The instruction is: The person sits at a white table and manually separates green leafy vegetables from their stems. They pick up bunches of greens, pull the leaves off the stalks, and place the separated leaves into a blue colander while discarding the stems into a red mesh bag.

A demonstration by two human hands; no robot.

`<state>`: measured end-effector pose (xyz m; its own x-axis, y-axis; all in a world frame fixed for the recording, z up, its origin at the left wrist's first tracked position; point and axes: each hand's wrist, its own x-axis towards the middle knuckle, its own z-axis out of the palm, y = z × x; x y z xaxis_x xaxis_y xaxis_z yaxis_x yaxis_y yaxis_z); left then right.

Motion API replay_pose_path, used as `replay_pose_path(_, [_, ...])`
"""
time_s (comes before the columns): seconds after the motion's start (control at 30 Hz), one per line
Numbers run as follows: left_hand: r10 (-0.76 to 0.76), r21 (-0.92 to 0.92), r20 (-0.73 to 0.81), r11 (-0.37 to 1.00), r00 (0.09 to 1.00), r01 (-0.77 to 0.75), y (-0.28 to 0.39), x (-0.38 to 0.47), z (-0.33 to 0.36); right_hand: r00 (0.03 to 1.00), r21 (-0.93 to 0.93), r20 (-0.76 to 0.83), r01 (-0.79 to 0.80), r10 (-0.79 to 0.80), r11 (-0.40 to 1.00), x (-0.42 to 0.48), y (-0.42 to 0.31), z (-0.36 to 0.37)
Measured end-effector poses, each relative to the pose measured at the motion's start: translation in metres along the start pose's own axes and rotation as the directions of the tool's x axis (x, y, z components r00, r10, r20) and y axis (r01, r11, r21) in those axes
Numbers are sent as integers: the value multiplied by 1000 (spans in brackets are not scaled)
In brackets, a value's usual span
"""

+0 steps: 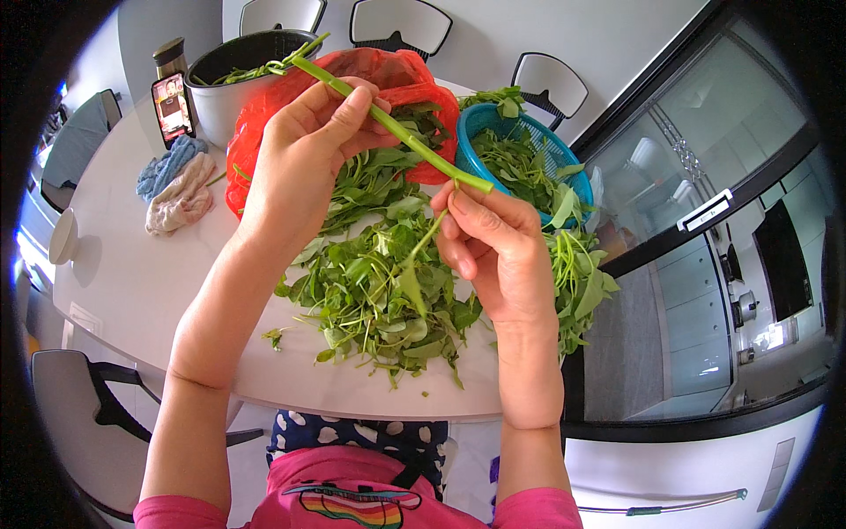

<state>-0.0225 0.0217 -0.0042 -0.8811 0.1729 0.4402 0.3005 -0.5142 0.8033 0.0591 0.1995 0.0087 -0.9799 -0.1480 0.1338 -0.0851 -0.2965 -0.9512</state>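
A thick green vegetable stem (423,149) slants across the view above the table, its upper part pinched in my left hand (317,132). At the stem's lower end, my right hand (496,244) grips a thin side stalk with a leaf (411,287) hanging from it. Beneath both hands lies a loose heap of green leaves and thin stems (377,284). Behind my left hand, a red plastic bag (258,145) lies open with more leaves at its mouth. A blue plastic basket (470,132) of leafy stems stands beyond my right hand.
At the back left stands a deep pot (218,112) with cut stems, beside a propped phone (173,109) and a bottle (170,58). Crumpled cloths (178,192) and a small bowl (63,237) are on the left of the white table (132,284). Chairs (400,26) stand around it.
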Motion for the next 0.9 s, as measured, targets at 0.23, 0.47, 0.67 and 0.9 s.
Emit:
replay_pose_path(0.23, [-51,-34,28,998,998,52,-2,-2,2,996,229,91,-36,15,973,-4,-14,-14])
replay_pose_path(0.47, [-39,-61,22,997,999,40,-1,-7,5,990,258,136,-7,-29,966,-8,-16,-15])
replay_pose_path(0.67, [41,-77,-141,996,989,-52,6,23,-38,815,240,197,499,-545,833,-54,-63,-32])
replay_pose_path(0.9, [11,-49,-70,999,997,-15,7,16,-22,772,-350,71,612,-631,709,-56,-50,-19])
